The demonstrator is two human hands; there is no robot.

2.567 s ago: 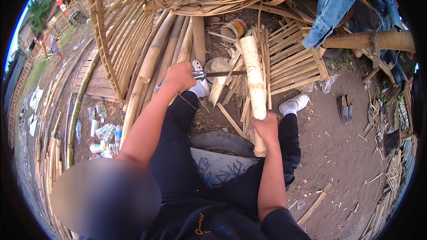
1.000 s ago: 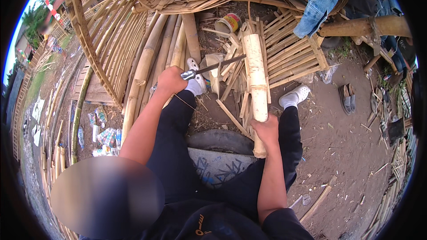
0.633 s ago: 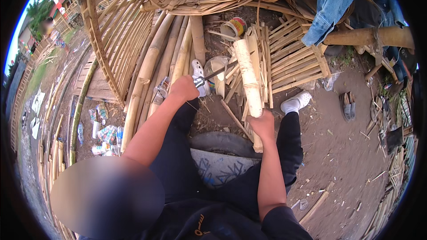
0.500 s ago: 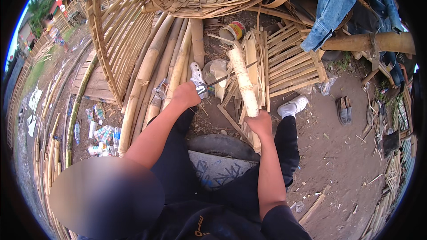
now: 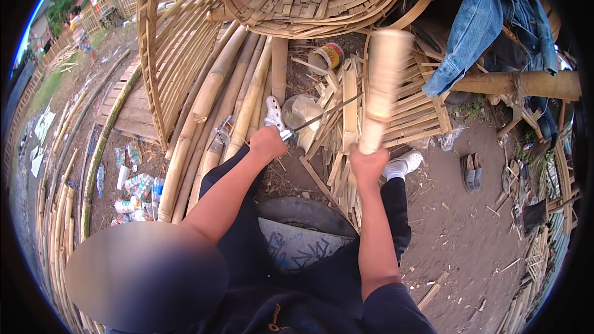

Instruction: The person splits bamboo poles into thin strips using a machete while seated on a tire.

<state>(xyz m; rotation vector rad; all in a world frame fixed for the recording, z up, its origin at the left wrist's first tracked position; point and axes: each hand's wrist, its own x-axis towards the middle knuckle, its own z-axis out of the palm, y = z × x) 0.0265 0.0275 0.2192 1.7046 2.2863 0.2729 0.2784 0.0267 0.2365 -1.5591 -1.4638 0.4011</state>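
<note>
My left hand [image 5: 268, 143] is closed round the handle of a long knife [image 5: 312, 121]. Its thin dark blade points to the right and crosses a pale bamboo slat [image 5: 350, 108]; whether it touches or bites into the slat I cannot tell. In my right fist [image 5: 369, 162] is the narrow end of a pale wooden club [image 5: 383, 80]. The club's thick end is raised, blurred by motion, and to the right of the blade. Split bamboo strips [image 5: 334, 176] lie beneath and between my feet.
Long bamboo poles [image 5: 213, 96] lie to the left. A woven bamboo basket [image 5: 312, 25] stands ahead, a slatted bamboo panel [image 5: 414, 117] to its right. A round can [image 5: 326, 55] sits near the strips. A denim jacket [image 5: 467, 25] hangs at right, above sandals [image 5: 471, 172].
The club in my right hand has swung up and to the right, away from the blade. My left hand still grips the knife. The whole view has shifted slightly.
</note>
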